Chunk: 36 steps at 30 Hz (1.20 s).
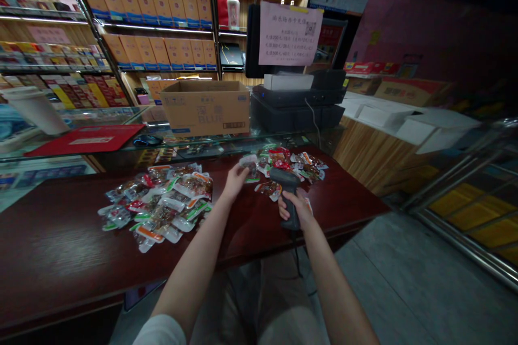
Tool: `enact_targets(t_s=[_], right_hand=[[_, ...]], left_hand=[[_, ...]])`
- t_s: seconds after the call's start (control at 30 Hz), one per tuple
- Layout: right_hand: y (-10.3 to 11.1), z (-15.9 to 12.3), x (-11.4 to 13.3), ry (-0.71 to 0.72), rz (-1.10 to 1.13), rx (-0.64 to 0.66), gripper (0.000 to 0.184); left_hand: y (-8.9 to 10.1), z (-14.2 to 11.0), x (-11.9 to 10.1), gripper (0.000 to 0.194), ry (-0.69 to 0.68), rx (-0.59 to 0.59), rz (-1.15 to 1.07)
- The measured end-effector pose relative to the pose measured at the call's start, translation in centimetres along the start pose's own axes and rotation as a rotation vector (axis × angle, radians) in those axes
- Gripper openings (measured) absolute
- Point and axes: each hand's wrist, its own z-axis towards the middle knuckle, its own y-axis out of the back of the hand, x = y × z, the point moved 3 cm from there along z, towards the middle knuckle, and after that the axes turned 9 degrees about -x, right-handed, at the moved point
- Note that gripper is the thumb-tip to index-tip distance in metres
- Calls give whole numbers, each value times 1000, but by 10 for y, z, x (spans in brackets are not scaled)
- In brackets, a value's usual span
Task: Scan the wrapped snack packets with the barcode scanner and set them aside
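My right hand [297, 209] is wrapped round the handle of a dark barcode scanner [286, 178], whose head points away to the left. A cord runs down from its grip. With its fingers closed, my left hand [236, 179] grips the near edge of a clear snack packet [250, 167] with a green strip. Beyond the scanner lies a small pile of snack packets [279, 157], some of them red. One loose packet [269, 190] rests just left of the scanner. Left of my left forearm spreads a larger heap of vacuum-sealed snack packets [162, 202].
The dark red table [65, 226] adjoins a glass counter carrying a cardboard box [206, 108], a black mouse [146, 140], a red mat [87, 139] and a white cup [36, 110]. A monitor with a paper sign [289, 34] stands behind. Metal railing [465, 242] is at right.
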Motion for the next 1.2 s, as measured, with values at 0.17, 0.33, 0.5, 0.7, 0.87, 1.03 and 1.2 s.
enact_targets(t_s=[0.17, 0.33, 0.5, 0.7, 0.87, 1.03, 1.2], right_hand=[[-1, -1, 1, -14, -12, 14, 29], [-3, -3, 2, -14, -28, 28, 26], [-3, -3, 2, 1, -31, 17, 25], [-2, -4, 3, 12, -47, 5, 27], [-1, -3, 2, 11, -58, -2, 28], [-1, -4, 2, 11, -63, 12, 27], [1, -3, 2, 47, -23, 6, 29]], left_hand=[[38, 2, -37, 38, -126, -98, 713], [91, -7, -82, 43, -164, -249, 1337], [128, -18, -97, 43, -159, -235, 1590], [147, -33, -104, 54, -270, -379, 1712], [145, -38, -106, 51, -443, -302, 1761], [139, -39, -91, 38, -368, 12, 1777], [125, -40, -92, 32, -353, -113, 1798]])
